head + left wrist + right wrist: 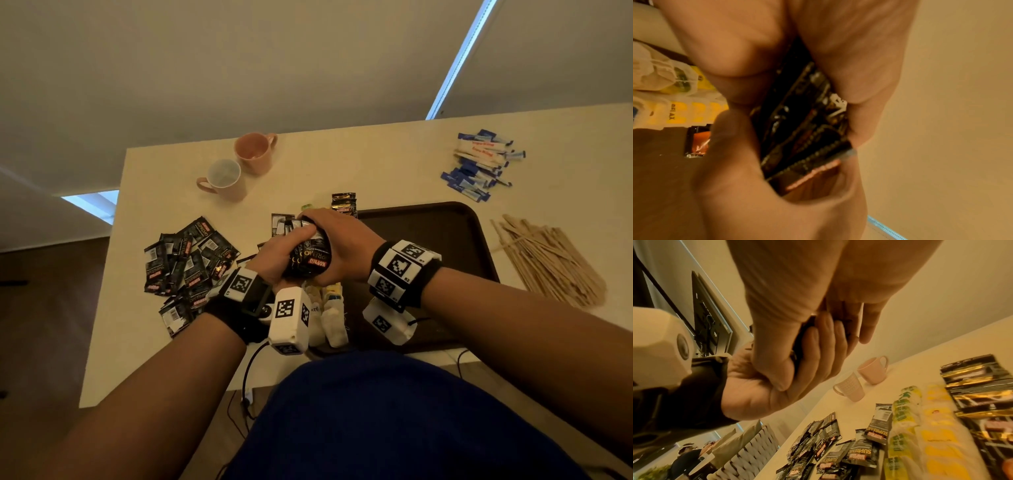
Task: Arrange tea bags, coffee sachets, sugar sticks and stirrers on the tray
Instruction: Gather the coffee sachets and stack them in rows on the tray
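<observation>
I have both my left hand and right hand wrapped around a stack of black coffee sachets (fingers curled tight), above the brown tray.

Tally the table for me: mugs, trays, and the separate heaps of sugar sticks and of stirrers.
Mugs: 2
Tray: 1
Sugar stick heap: 1
Stirrer heap: 1
Total: 5
</observation>
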